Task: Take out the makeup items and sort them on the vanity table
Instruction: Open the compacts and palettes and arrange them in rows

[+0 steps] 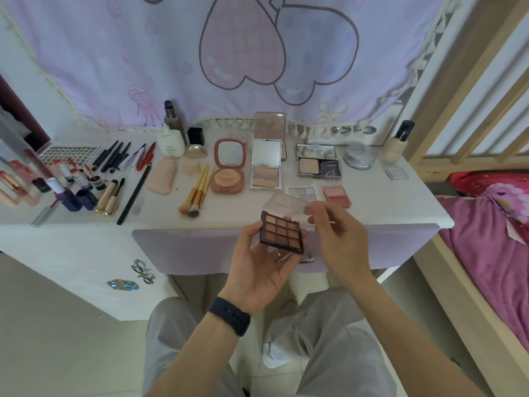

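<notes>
My left hand holds a dark brown eyeshadow palette of square brown pans in front of the vanity table. My right hand pinches the palette's clear lid, which is lifted open. Sorted on the table lie lipsticks, black pencils, brushes, a pink round-mirror compact, a white compact, a silver powder case, a pastel palette and a pink blush.
A lotion bottle and a dark pump bottle stand at the back. A glass jar and a foundation bottle stand at the right. A wooden bed frame with pink bedding borders the right side.
</notes>
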Available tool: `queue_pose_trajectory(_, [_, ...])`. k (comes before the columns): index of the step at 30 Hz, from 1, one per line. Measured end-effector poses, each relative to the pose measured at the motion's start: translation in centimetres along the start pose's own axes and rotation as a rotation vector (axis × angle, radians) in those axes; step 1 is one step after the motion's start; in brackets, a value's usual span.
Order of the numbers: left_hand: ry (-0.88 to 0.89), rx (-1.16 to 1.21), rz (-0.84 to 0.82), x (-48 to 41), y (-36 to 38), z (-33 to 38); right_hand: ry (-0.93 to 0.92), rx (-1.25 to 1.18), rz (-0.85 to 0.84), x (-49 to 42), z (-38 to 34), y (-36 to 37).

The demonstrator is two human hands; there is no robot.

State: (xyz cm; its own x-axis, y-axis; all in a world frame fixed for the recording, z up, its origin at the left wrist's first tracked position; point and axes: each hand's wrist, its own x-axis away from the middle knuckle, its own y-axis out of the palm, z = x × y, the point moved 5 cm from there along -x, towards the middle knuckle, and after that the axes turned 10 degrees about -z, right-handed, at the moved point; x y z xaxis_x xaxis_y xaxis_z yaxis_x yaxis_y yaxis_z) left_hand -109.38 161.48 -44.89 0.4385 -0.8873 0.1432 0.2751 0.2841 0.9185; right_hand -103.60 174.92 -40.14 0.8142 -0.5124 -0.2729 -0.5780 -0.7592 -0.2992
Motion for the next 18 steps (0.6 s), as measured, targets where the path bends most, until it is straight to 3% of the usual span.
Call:
queue_pose_trajectory(11, [-0.01, -0.205, 0.149, -2.0, 1.3, 1.6, 0.286, -0.055, -0.066, -2.4, 1.6, -0.7])
queue_pose_trajectory(18, [-0.037, -0.251, 0.177, -3.4, 2.3, 0.6, 0.211, -0.203, 0.105, -0.1, 2.4, -2.2])
